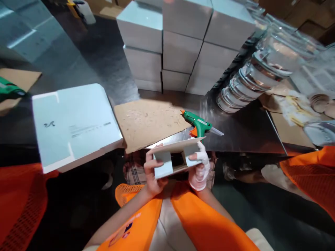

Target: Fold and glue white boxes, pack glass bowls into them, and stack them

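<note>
My left hand [151, 174] and my right hand [200, 169], which wears a white glove, both grip a small folded cardboard piece [178, 151] just below the table edge, near my lap. The left thumb presses one light flap down, the right fingers hold the other flap. A green glue gun [199, 124] with an orange trigger lies on the table just beyond the piece, its nozzle pointing left over a brown cardboard sheet [146, 120].
A flat white box [74, 123] lies at the left. Stacked grey boxes [180, 45] stand at the back. Stacks of clear plastic lids [259, 69] lean at the right. Orange-vested people sit at both sides; another green tool [9, 90] shows far left.
</note>
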Demonstrator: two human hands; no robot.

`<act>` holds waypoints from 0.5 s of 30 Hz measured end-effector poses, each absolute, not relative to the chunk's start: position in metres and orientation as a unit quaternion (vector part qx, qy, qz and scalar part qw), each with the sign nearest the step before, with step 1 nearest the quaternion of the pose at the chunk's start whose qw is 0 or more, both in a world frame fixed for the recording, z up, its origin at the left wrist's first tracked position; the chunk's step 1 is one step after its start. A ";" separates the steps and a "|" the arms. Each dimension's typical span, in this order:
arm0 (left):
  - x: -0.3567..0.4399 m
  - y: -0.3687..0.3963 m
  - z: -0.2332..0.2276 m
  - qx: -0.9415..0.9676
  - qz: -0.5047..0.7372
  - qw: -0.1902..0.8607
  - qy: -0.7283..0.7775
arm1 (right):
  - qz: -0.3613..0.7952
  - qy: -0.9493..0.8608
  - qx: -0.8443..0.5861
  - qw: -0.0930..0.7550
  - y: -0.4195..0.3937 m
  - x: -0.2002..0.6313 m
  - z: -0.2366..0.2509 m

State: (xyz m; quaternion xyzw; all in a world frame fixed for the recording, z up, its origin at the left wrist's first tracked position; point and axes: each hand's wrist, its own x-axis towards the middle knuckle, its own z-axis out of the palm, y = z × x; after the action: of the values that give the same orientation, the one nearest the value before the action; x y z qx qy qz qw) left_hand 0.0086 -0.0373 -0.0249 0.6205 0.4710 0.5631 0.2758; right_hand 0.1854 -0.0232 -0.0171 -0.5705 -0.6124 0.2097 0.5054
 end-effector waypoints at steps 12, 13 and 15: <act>-0.045 -0.031 -0.013 0.712 0.503 0.185 0.454 | 0.247 -0.542 -0.669 0.444 0.000 0.235 0.007; -0.050 -0.031 -0.018 0.684 0.511 0.181 0.488 | 0.213 -0.545 -0.708 0.395 0.012 0.244 0.013; -0.055 -0.030 -0.025 0.650 0.517 0.188 0.524 | 0.187 -0.517 -0.785 0.285 0.041 0.255 0.025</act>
State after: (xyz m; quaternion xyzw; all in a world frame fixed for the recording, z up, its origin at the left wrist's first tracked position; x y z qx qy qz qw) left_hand -0.0554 -0.0303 -0.0249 0.6498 0.5240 0.5175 0.1879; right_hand 0.2547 0.0413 0.0245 -0.7854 -0.5166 0.1869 0.2853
